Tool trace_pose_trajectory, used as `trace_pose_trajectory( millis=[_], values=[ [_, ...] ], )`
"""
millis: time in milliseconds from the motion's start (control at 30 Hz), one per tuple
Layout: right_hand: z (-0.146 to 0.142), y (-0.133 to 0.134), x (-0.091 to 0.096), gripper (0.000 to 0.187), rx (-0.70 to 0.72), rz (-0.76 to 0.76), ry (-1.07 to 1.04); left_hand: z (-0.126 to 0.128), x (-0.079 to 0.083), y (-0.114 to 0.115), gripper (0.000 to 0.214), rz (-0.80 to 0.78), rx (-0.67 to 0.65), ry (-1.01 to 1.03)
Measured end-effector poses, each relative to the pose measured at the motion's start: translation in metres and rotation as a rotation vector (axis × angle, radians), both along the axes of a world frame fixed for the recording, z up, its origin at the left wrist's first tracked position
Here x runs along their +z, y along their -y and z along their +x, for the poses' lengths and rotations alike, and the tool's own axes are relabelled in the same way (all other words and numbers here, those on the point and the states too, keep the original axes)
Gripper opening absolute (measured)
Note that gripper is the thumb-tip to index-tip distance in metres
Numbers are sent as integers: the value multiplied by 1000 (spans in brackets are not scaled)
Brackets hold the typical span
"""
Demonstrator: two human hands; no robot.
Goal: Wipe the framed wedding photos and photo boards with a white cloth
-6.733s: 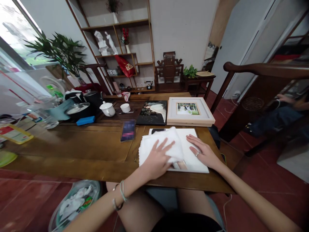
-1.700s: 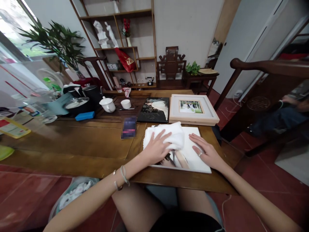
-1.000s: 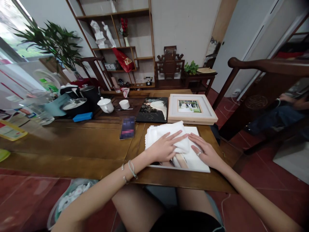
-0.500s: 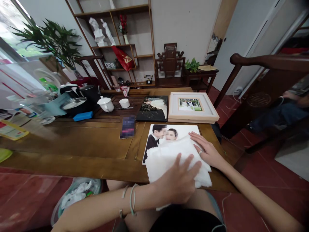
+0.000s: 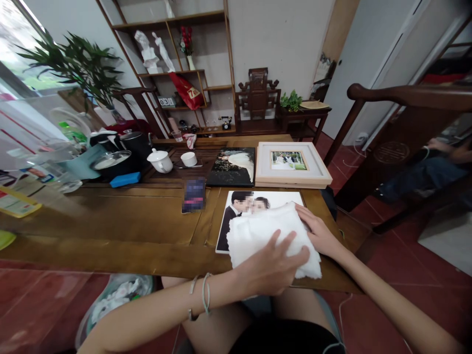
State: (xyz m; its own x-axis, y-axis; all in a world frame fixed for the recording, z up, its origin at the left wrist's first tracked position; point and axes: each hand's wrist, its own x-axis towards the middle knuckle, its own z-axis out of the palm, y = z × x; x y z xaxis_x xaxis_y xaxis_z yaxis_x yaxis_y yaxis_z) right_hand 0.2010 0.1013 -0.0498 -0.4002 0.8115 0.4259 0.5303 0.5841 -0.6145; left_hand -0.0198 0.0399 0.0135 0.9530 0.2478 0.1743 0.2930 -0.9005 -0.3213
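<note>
A white cloth [image 5: 258,233] lies bunched over the lower part of a photo panel [image 5: 223,236] of a couple, near the table's front edge. My left hand [image 5: 275,265], with bands at its wrist, rests across the cloth with its fingers spread. At the cloth's right side, my right hand [image 5: 319,233] has hold of its upper right edge. Some of the right fingers are hidden behind the cloth. Just beyond stand a dark photo panel [image 5: 236,174] and a pale wooden picture frame [image 5: 317,173] with a smaller photo in it.
A phone-like dark item [image 5: 193,195] lies left of the panel. Farther left are a white lidded cup [image 5: 160,161], a small white cup [image 5: 189,159], a blue block [image 5: 125,179] and a black kettle [image 5: 136,145]. A chair [image 5: 391,137] stands close on the right.
The right fingers, earlier stretched out over the panel's edge, now bend around the cloth's upper right corner, which is raised. My left hand and the cloth have shifted slightly upward.
</note>
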Motion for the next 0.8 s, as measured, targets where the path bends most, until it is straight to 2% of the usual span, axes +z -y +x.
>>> trace_pose_trajectory(
  millis=[133, 333, 400, 500, 667, 733, 800],
  values=[
    [-1, 1, 0, 51, -3, 22, 17, -9, 0, -11, 32, -86, 9, -20],
    [-8, 2, 4, 41, -52, 16, 28, -36, 0, -69, 31, -236, 141, -10],
    [-8, 2, 4, 40, -56, 14, 22, -41, -1, -80, 32, -255, 192, 31],
    [-8, 2, 4, 40, -59, 29, 17, -42, -3, -73, 31, -290, 192, 58],
    [-4, 1, 2, 52, -3, 39, 33, -38, 1, -35, 27, -347, -46, 2],
    [-3, 1, 1, 53, 4, 40, 35, -41, 4, -33, 28, -383, -84, 19],
    [-4, 1, 2, 48, -15, 43, 38, -45, 4, -44, 30, -454, -54, 84]
  ],
)
